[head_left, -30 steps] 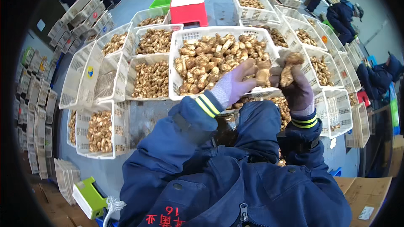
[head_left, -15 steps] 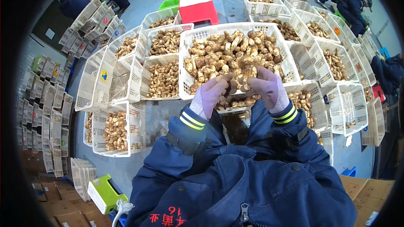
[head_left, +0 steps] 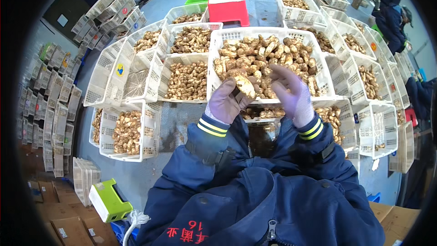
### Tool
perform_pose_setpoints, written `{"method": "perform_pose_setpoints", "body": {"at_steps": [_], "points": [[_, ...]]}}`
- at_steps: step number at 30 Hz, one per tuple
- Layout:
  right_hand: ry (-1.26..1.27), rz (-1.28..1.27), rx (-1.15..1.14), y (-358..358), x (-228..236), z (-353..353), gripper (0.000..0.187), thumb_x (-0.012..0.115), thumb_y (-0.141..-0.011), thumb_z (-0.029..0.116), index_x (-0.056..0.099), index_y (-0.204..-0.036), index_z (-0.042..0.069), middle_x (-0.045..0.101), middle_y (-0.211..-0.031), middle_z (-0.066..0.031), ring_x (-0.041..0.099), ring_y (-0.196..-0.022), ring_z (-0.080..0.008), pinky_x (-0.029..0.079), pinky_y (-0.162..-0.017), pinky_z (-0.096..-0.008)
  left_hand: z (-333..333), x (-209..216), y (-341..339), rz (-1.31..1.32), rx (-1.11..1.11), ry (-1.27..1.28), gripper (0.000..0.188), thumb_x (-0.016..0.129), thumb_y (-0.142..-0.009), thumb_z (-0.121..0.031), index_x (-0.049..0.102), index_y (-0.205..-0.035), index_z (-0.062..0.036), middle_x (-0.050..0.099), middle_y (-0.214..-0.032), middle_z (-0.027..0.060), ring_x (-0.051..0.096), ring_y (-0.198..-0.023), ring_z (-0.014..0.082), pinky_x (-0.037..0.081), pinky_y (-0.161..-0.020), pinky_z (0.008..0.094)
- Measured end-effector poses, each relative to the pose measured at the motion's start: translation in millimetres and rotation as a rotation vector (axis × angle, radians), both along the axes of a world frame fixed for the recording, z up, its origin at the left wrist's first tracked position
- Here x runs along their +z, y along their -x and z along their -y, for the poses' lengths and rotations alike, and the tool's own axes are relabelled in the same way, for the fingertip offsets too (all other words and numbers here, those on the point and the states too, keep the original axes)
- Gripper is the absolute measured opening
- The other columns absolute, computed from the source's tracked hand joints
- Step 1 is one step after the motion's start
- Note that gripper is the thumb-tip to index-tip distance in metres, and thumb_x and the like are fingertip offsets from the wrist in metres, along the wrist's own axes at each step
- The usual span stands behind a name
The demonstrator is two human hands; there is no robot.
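Observation:
My left hand (head_left: 226,102), in a pale purple glove with dirt-darkened fingers, is closed around a mushroom (head_left: 243,84) with a brown cap and a pale, soil-marked stem. Beside it my right hand (head_left: 293,95), gloved alike, is held with its fingers apart and nothing in them. Both hands are over the near side of a large white crate (head_left: 330,75), which is heaped with brown and cream mushrooms (head_left: 261,54). Below its front edge, more mushrooms (head_left: 261,113) show in a lower crate, partly hidden by my hands and sleeves.
White crates of sorted mushrooms (head_left: 186,80) stand close on the left, others (head_left: 364,82) on the right. A red stool with a white top (head_left: 230,11) is beyond the large crate. Crate stacks (head_left: 54,109) line the far left. A green stool (head_left: 110,200) is low left. Co-workers (head_left: 389,25) bend nearby.
My right hand has come away from the mushroom and opened. The mushroom is now in my left hand alone, turned lengthwise. The whole view has shifted slightly.

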State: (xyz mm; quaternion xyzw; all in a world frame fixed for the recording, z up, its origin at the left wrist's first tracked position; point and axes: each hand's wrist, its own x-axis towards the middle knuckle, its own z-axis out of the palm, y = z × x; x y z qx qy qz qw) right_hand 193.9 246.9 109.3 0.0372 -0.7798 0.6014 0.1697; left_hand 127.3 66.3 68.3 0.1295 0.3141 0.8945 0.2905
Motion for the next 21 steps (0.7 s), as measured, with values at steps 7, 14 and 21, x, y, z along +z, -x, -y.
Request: {"method": "perform_pose_setpoints", "body": {"at_steps": [7, 14, 21], "points": [[0.206, 0.280, 0.385, 11, 23, 4, 0.046, 0.056, -0.085, 0.020, 0.049, -0.126, 0.001, 0.056, -0.113, -0.0080, 0.054, -0.095, -0.0150, 0.042, -0.085, -0.0272, 0, -3, -16, 0.051, -0.268, 0.074, 0.046, 0.043, -0.092, -0.037, 0.045, -0.124, -0.0029, 0.061, -0.104, 0.0161, 0.064, -0.086, 0.0260, 0.053, -0.073, 0.0380], [0.254, 0.298, 0.283, 11, 1, -11, 0.034, 0.062, -0.081, 0.019, 0.061, -0.109, 0.001, 0.063, -0.092, -0.0071, 0.059, -0.085, -0.0133, 0.047, -0.076, -0.0278, -6, -12, -19, 0.176, -0.376, 0.148, 0.049, 0.041, -0.093, -0.042, 0.043, -0.126, -0.0060, 0.061, -0.104, 0.0149, 0.064, -0.083, 0.0250, 0.054, -0.072, 0.0349], [0.013, 0.327, 0.183, 10, -3, -6, 0.033, 0.063, -0.080, 0.020, 0.061, -0.107, 0.001, 0.064, -0.093, -0.0085, 0.060, -0.081, -0.0137, 0.049, -0.072, -0.0276, -8, -1, -29, -0.057, -0.214, 0.512, 0.036, 0.050, -0.092, -0.028, 0.050, -0.116, -0.0022, 0.061, -0.102, 0.0134, 0.064, -0.080, 0.0207, 0.053, -0.067, 0.0289]]}}
